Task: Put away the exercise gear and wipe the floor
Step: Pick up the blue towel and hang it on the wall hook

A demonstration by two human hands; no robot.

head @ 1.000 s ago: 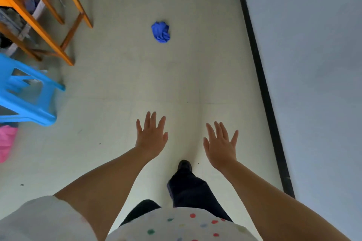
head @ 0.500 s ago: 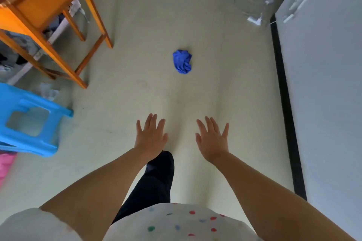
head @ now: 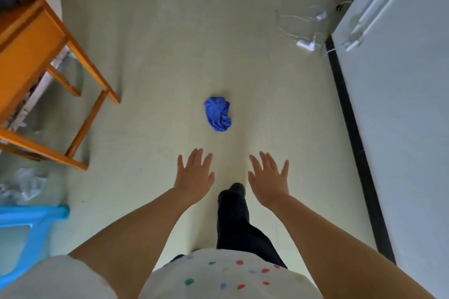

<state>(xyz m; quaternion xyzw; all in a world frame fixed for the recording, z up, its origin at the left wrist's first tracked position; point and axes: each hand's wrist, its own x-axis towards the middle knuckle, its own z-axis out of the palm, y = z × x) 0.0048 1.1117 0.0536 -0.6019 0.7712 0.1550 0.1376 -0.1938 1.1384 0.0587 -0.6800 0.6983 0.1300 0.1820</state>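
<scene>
Crumpled blue cloth (head: pixel 218 113) on the pale floor (head: pixel 170 56), mid-floor between the wooden table (head: pixel 36 60) at the left edge and the white wall (head: pixel 401 104). My left hand (head: pixel 194 176) and right hand (head: pixel 268 178) hover splayed, holding nothing. I judge the cloth light and limp; I would pinch its bunched top folds.

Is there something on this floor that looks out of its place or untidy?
Yes. A crumpled blue cloth lies alone on the open floor, ahead of both empty hands. Near the right wall, white cables with a plug trail loose across the floor. Crumpled clear plastic sits beside the wooden table.
</scene>
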